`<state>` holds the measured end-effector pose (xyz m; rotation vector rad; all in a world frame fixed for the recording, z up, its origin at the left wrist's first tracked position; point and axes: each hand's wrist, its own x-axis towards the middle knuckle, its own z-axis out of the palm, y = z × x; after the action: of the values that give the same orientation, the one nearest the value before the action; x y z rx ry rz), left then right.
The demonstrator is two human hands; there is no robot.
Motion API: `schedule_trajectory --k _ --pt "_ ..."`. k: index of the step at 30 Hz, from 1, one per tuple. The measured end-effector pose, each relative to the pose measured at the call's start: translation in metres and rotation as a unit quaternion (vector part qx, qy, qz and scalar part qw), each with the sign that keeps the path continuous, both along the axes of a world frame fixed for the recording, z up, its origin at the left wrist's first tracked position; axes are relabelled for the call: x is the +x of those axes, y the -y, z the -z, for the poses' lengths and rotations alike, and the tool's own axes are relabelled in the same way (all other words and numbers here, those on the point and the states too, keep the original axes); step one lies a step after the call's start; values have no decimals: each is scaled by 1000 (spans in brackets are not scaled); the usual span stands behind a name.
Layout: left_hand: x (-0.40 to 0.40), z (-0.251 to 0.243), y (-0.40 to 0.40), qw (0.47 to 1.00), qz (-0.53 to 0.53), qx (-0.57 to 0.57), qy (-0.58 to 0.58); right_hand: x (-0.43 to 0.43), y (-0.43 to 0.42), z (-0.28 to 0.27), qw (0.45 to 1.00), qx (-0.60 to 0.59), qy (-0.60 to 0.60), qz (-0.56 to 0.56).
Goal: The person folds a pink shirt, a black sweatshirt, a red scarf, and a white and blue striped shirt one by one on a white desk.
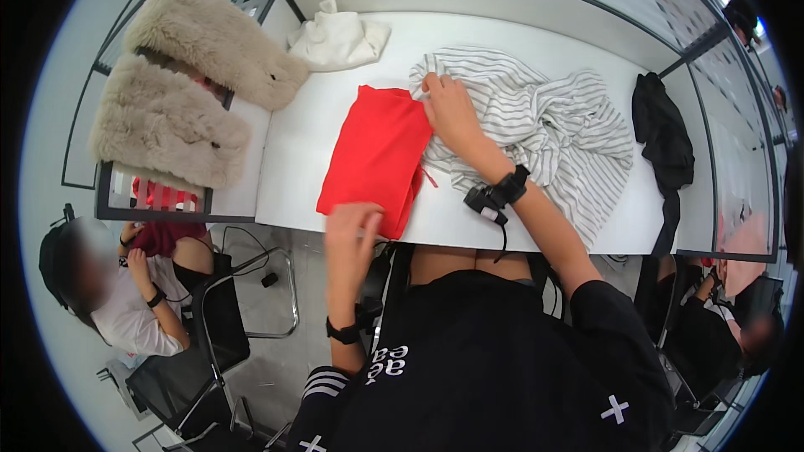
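A folded red cloth lies on the white table in front of me, a thin red cord or tag sticking out at its right side. Over its near left corner is my left hand, slightly blurred, thumb apart from the fingers and nothing seen in its grasp. My right hand rests where the red cloth's far right corner meets a rumpled white-and-grey striped fabric. Its fingers are curled, and whether they pinch any fabric is hidden. Each wrist wears a black band; a small device and cable hang at the right one.
Beige fluffy fabric pieces drape over the left partition. A cream cloth lies at the back left, and a black cloth hangs along the right side. Seated people are at both sides, near a black chair.
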<state>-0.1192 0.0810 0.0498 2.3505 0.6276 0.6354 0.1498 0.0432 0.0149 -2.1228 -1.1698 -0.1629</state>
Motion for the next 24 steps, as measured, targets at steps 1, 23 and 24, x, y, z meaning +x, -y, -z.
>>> schedule_trajectory --k 1,23,24 --pt "5 -8 -9 998 -51 -24 21 -8 6 -14 998 -8 64 -7" --pt "66 -59 9 891 59 -426 147 -96 65 -53 466 255 -829 -175" --pt "72 -63 18 891 106 -425 117 -86 73 -9 469 286 -789 -274"
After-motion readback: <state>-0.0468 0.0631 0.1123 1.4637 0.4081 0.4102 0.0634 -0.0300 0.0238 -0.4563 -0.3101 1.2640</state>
